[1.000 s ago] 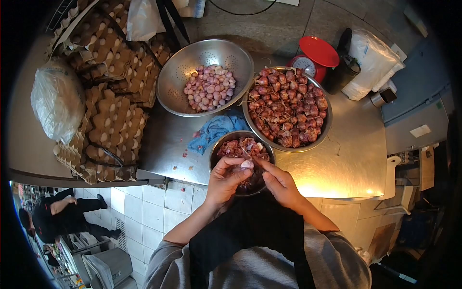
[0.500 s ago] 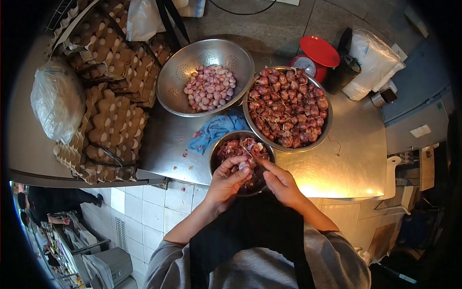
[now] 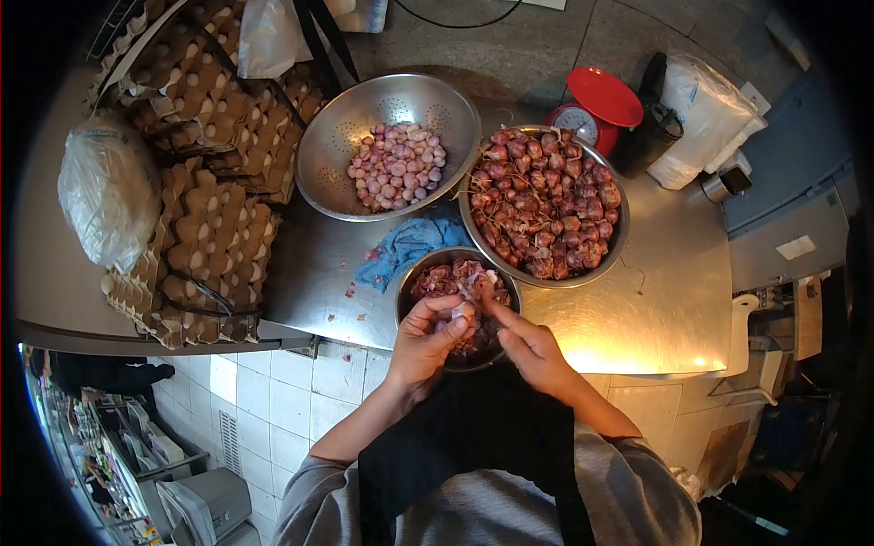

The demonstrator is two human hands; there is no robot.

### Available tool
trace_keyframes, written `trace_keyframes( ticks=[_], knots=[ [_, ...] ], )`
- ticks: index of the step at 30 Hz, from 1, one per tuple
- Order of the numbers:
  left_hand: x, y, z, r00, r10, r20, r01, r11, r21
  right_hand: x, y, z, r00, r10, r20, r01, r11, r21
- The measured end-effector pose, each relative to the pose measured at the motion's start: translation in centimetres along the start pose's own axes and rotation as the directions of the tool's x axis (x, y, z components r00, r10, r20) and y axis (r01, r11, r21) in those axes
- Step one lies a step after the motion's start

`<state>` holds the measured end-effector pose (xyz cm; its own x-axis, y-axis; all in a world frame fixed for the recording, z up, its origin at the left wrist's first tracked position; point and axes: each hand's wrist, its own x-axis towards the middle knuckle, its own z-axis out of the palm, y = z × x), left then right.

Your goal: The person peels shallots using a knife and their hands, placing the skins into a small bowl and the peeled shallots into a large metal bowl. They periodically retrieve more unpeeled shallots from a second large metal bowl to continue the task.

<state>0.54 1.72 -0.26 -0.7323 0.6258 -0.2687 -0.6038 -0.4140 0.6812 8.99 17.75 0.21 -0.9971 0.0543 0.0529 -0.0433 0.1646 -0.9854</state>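
Observation:
My left hand (image 3: 426,337) is closed around a partly peeled shallot (image 3: 462,312), held over a small metal bowl (image 3: 401,314) of reddish skins. My right hand (image 3: 528,346) meets it from the other side, fingers closed on a small knife whose thin blade shows only in part by the shallot. Just beyond, a wide bowl (image 3: 623,227) is heaped with unpeeled shallots (image 3: 546,200). To its left stands a perforated colander (image 3: 323,168) with peeled, pinkish shallots (image 3: 398,168) in it.
A crumpled blue cloth (image 3: 401,250) lies against the small bowl on the steel table (image 3: 674,309). Stacked egg trays (image 3: 214,227) and a plastic bag (image 3: 109,191) stand on the left. At the back right are a red scale (image 3: 603,98) and a white bag (image 3: 701,118).
Both hands stay over the small bowl, with slight finger movement at the shallot and the blade angled differently. A person in dark clothes at the far left has shifted left.

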Motion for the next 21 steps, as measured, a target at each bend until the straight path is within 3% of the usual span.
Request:
trace_keyframes(
  ticks=[8, 11, 16, 21],
  knots=[
    [0.43, -0.77, -0.65, 0.986, 0.169, -0.001, -0.168, 0.982, 0.084, 0.05, -0.31, 0.66, 0.992, -0.100, 0.081, 0.110, 0.984, -0.142],
    [0.39, -0.69, -0.57, 0.985, 0.171, -0.005, -0.169, 0.980, 0.107, -0.09, -0.38, 0.29, 0.996, -0.028, 0.091, 0.041, 0.988, -0.152],
    [0.33, -0.51, -0.04, 0.984, 0.174, -0.034, -0.167, 0.975, 0.147, -0.19, -0.88, 0.60, 0.992, 0.091, 0.089, -0.102, 0.985, 0.138],
    [0.49, -0.72, -0.34, 0.980, 0.199, -0.003, -0.196, 0.966, 0.171, 0.15, -0.53, 0.74, 0.995, -0.009, 0.095, 0.007, 1.000, 0.022]
  ],
)
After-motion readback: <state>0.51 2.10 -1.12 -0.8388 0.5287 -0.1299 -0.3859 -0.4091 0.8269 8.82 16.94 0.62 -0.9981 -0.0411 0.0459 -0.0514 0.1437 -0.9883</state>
